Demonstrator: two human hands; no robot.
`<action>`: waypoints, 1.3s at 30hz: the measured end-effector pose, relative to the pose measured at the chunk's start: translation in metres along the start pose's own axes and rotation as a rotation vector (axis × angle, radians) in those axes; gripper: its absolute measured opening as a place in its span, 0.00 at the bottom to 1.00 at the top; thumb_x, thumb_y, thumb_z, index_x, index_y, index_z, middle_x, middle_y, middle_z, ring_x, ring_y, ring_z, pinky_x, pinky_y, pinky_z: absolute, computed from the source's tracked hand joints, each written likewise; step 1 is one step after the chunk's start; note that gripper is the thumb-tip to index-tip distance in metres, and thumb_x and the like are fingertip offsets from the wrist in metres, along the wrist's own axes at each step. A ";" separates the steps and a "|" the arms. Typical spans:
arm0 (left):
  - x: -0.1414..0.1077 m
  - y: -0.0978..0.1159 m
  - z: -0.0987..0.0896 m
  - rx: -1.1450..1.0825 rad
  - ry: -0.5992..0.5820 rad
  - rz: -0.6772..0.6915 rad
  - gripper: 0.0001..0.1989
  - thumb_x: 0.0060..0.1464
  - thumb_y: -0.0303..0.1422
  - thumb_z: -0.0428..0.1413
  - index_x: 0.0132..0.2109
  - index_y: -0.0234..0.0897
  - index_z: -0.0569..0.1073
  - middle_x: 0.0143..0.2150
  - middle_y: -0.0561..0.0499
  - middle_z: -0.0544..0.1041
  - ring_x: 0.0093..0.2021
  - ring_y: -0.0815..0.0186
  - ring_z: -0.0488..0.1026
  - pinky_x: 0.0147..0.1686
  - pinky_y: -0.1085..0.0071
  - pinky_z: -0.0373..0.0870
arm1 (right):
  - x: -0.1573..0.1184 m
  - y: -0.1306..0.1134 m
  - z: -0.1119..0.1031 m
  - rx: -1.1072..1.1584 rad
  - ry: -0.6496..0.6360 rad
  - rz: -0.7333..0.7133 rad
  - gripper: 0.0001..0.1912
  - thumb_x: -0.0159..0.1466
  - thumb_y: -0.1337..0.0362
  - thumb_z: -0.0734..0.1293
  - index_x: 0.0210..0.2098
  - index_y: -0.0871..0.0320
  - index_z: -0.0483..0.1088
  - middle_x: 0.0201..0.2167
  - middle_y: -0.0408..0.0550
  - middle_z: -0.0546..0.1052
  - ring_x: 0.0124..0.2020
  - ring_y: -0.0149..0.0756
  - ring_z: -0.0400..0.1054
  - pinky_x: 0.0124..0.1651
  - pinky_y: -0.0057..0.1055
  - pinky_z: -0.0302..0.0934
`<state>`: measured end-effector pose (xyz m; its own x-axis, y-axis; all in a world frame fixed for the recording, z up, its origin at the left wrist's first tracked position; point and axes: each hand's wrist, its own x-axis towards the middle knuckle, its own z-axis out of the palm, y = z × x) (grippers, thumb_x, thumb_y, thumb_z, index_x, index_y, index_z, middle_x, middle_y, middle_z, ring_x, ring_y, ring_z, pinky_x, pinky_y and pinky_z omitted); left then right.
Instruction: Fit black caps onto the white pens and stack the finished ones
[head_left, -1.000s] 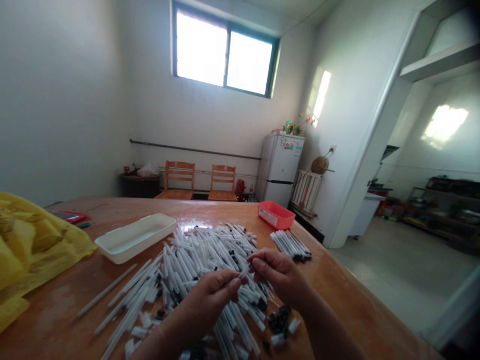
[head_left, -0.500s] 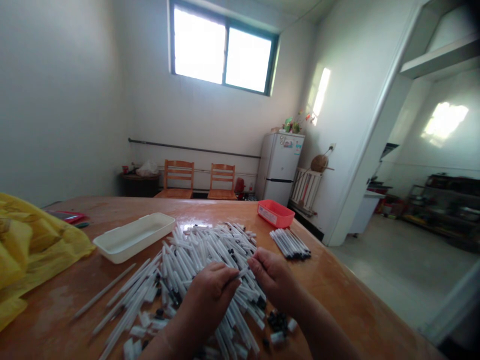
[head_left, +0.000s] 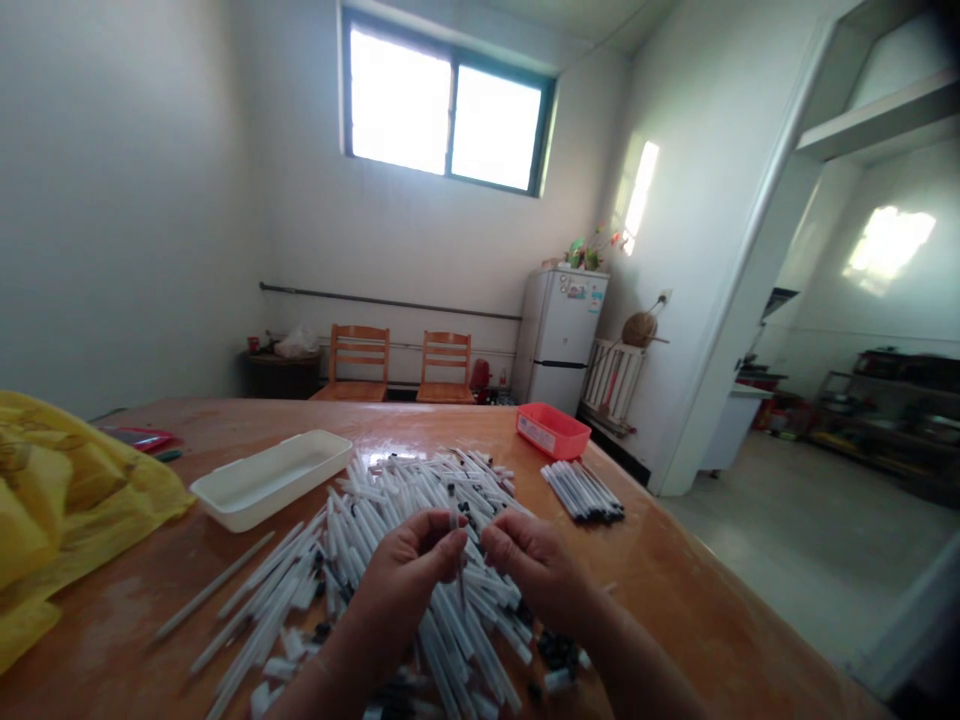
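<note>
My left hand pinches a slim pen that stands nearly upright, its dark end at the top. Close by on the right, my right hand has its fingers pressed together; whatever they hold, if anything, is too small to make out. Beneath both hands spreads a big heap of clear white pen barrels with black bits among them. Small black parts lie by my right forearm. A neat row of pens with black ends rests to the right of the heap.
A long cream tray sits left of the heap, and a red basket stands at the back right. A yellow plastic bag covers the table's left side. Two wooden chairs and a fridge are beyond the table.
The pen in my left hand has turned to nearly upright, with its dark end now showing above the fingers. My right hand has shifted slightly left and down.
</note>
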<state>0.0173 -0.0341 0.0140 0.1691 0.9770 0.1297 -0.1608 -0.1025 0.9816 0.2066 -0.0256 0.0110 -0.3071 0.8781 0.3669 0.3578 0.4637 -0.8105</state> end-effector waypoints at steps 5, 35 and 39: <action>0.002 -0.005 -0.002 -0.196 0.065 -0.044 0.11 0.49 0.38 0.67 0.36 0.36 0.78 0.35 0.52 0.77 0.34 0.69 0.70 0.36 0.73 0.65 | -0.004 -0.009 0.013 -0.062 -0.113 -0.029 0.12 0.66 0.57 0.66 0.34 0.59 0.74 0.28 0.41 0.73 0.30 0.30 0.64 0.32 0.26 0.55; 0.014 0.006 -0.024 -0.432 0.221 0.076 0.08 0.49 0.33 0.68 0.36 0.35 0.80 0.34 0.52 0.79 0.33 0.72 0.74 0.37 0.77 0.71 | -0.006 -0.014 0.008 0.423 -0.266 0.175 0.12 0.66 0.57 0.66 0.33 0.60 0.67 0.24 0.42 0.72 0.26 0.29 0.63 0.31 0.27 0.58; 0.010 0.002 -0.019 -0.430 0.201 0.045 0.11 0.52 0.36 0.66 0.41 0.36 0.80 0.34 0.51 0.79 0.33 0.71 0.74 0.35 0.76 0.70 | -0.003 -0.010 0.009 0.460 -0.219 0.172 0.12 0.65 0.57 0.68 0.33 0.60 0.67 0.24 0.41 0.71 0.25 0.28 0.63 0.31 0.25 0.57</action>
<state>-0.0001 -0.0207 0.0150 -0.0319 0.9945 0.0998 -0.5589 -0.1006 0.8231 0.1966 -0.0340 0.0137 -0.4724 0.8690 0.1470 0.0109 0.1725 -0.9850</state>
